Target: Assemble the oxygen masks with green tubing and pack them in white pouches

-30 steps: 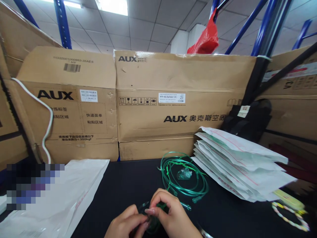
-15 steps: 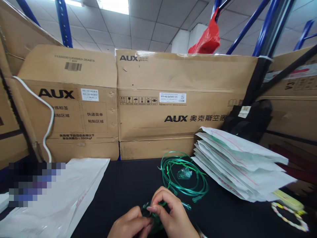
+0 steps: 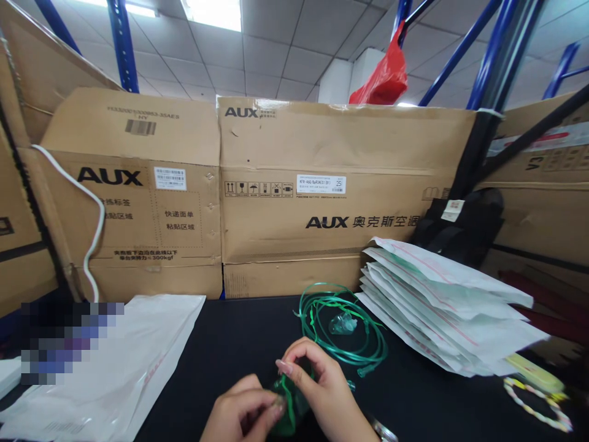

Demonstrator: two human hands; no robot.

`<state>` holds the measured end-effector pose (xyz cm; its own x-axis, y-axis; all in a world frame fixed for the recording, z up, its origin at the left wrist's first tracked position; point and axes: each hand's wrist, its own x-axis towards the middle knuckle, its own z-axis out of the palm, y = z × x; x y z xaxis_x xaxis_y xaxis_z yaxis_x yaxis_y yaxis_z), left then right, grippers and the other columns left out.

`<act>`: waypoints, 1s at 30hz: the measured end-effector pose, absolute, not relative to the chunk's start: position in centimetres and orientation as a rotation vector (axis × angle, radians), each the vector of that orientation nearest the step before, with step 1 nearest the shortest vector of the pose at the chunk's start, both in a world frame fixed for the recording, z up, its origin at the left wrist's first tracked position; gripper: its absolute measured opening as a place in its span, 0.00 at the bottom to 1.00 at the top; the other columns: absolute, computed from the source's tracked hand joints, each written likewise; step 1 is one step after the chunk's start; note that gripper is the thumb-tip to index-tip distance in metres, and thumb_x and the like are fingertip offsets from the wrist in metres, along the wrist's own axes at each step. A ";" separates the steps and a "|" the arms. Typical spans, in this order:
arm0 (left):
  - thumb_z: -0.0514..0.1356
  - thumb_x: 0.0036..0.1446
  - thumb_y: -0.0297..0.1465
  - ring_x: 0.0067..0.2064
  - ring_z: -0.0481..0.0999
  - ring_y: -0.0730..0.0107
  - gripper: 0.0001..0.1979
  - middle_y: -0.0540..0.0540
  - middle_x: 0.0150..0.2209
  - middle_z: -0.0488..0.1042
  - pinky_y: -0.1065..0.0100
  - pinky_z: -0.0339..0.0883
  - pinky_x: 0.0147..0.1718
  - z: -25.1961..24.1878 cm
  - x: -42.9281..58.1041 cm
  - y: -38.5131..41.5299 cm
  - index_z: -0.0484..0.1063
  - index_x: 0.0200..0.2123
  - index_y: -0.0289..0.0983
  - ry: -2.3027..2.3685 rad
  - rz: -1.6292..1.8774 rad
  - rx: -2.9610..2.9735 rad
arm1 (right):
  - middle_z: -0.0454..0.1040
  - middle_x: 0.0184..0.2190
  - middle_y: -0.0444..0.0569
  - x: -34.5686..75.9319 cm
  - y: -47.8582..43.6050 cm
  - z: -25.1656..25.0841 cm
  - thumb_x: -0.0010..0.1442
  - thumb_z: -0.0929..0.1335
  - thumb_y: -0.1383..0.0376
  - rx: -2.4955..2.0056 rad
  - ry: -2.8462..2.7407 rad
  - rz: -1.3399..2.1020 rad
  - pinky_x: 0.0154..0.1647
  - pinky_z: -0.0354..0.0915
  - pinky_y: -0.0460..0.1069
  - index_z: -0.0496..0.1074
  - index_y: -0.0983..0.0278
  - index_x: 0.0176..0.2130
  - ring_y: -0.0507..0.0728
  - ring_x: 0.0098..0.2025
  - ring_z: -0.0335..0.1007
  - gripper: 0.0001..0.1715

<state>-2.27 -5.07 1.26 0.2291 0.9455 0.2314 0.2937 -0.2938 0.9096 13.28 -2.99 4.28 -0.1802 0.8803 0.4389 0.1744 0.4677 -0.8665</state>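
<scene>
Low in the middle of the head view, a translucent green mask (image 3: 301, 402) lies between my hands, mostly covered by them. My right hand (image 3: 322, 387) is closed, thumb and forefinger pinching a bright green elastic strap (image 3: 289, 408) that hangs down over the mask. On the left, my left hand (image 3: 242, 408) is closed too, its fingertips pinched at the mask's edge; the exact spot they grip is hidden. Just beyond my right hand lies a coil of clear green tubing (image 3: 377, 350), with a small clear plastic cup (image 3: 343, 323) inside the loop.
A stack of white packets (image 3: 442, 307) rises at the right, beside a beaded bracelet (image 3: 536, 405). A flat white plastic bag (image 3: 138, 356) covers the left of the black table (image 3: 207, 344). Cardboard panels (image 3: 294, 239) stand along the back, with a black bag (image 3: 464, 227) at the right.
My right hand has drawn slightly up with the strap, which now shows stretched down over the mask. My left hand has shifted a little, leaving a wider gap between the hands.
</scene>
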 end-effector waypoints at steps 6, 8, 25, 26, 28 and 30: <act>0.65 0.43 0.39 0.18 0.65 0.78 0.13 0.53 0.17 0.66 0.75 0.62 0.19 3.8 -3.8 -3.8 0.75 0.29 0.35 0.928 1.230 1.002 | 0.68 0.42 0.50 14.3 -2.0 4.2 0.53 0.68 0.59 -0.961 -1.545 0.711 0.49 0.59 0.55 0.68 0.59 0.42 0.59 0.46 0.63 0.16; 0.67 0.41 0.37 0.18 0.65 0.79 0.12 0.53 0.16 0.67 0.77 0.61 0.19 4.3 -4.0 -3.8 0.75 0.28 0.35 0.850 1.258 0.848 | 0.67 0.46 0.51 14.4 -1.8 3.9 0.51 0.69 0.58 -0.949 -1.567 0.867 0.51 0.58 0.55 0.66 0.59 0.47 0.59 0.48 0.63 0.22; 0.63 0.43 0.42 0.25 0.70 0.72 0.16 0.47 0.22 0.73 0.75 0.56 0.21 4.3 -3.5 -4.3 0.75 0.28 0.34 0.620 0.983 0.779 | 0.73 0.28 0.48 13.3 -1.9 3.3 0.49 0.69 0.53 -0.632 -1.406 1.739 0.35 0.61 0.48 0.69 0.68 0.35 0.53 0.31 0.69 0.21; 0.62 0.44 0.44 0.24 0.70 0.72 0.18 0.46 0.21 0.73 0.74 0.57 0.21 4.1 -3.4 -4.3 0.75 0.27 0.34 0.637 0.975 0.776 | 0.72 0.26 0.46 13.1 -2.0 3.0 0.49 0.70 0.54 -0.625 -1.407 1.773 0.34 0.62 0.48 0.68 0.67 0.35 0.52 0.29 0.69 0.20; 0.61 0.44 0.45 0.21 0.69 0.71 0.19 0.45 0.18 0.72 0.72 0.59 0.22 3.8 -3.2 -4.2 0.74 0.23 0.32 0.674 0.940 0.789 | 0.71 0.23 0.44 12.8 -2.0 2.4 0.49 0.70 0.55 -0.574 -1.403 1.850 0.32 0.63 0.49 0.65 0.67 0.35 0.52 0.26 0.70 0.20; 0.63 0.43 0.42 0.17 0.67 0.71 0.17 0.48 0.14 0.69 0.71 0.59 0.20 3.5 -3.0 -4.1 0.71 0.19 0.33 0.701 0.907 0.791 | 0.70 0.23 0.42 12.8 -2.0 1.9 0.46 0.72 0.55 -0.506 -1.394 1.909 0.32 0.64 0.50 0.63 0.65 0.36 0.53 0.26 0.71 0.23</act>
<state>-3.03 -4.13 3.46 0.4426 0.8761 -0.1912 -0.4057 0.3858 0.8286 12.76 -1.96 1.89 -0.6728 0.7340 0.0930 -0.3120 -0.1676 -0.9352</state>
